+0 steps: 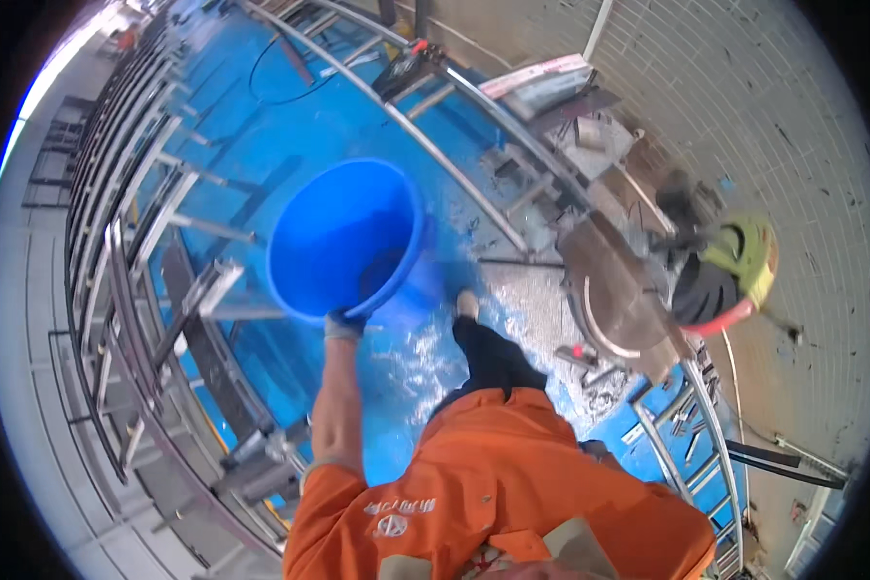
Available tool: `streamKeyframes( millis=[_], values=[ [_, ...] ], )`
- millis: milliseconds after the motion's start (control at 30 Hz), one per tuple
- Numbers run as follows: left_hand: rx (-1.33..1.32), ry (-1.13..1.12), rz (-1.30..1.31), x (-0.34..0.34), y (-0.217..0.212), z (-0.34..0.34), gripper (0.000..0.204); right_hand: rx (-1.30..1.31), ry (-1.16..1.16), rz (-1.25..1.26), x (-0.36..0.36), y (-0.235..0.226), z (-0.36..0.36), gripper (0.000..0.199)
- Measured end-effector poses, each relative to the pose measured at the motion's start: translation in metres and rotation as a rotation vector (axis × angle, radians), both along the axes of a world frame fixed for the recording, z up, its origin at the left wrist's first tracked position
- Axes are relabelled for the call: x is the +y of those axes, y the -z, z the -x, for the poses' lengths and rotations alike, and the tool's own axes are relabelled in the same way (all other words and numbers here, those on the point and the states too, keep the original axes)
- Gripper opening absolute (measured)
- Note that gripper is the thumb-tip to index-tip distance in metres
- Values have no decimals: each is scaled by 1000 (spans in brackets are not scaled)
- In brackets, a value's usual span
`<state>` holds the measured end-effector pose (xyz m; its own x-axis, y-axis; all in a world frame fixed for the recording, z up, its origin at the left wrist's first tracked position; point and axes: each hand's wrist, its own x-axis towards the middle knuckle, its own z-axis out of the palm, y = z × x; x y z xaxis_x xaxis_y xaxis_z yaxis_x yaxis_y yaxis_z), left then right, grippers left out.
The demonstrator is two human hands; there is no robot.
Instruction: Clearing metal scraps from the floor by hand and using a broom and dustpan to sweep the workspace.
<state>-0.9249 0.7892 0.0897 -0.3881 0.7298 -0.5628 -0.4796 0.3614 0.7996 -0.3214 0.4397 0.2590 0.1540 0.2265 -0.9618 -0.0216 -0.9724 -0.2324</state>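
Observation:
My left hand (346, 324), in a dark glove, is closed on the near rim of a large blue bucket (343, 217). The arm reaches straight ahead, and the bucket leans with its wide mouth toward me. Something dark lies low inside it; I cannot make out what. My right hand does not show apart from the orange jacket; a small dark patch by my right hip is too unclear to name. One of my shoes (467, 305) stands on the blue floor just right of the bucket.
A cut-off saw (638, 290) with a metal guard and a yellow-green motor housing stands at right. Metal rail frames (454, 174) run beyond and below it. Stacked metal frames (155, 213) line the left side. Scraps and shavings (551, 300) litter the floor beside the saw.

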Motion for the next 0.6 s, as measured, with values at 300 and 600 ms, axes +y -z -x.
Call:
streamKeyframes(
  millis=[300,600],
  values=[
    [-516,-157,191,298,4,164,28,2,134,43,224,5,72,12],
    [-539,75,485,579,38,179,29,-123,490,220,252,0,233,12]
  ],
)
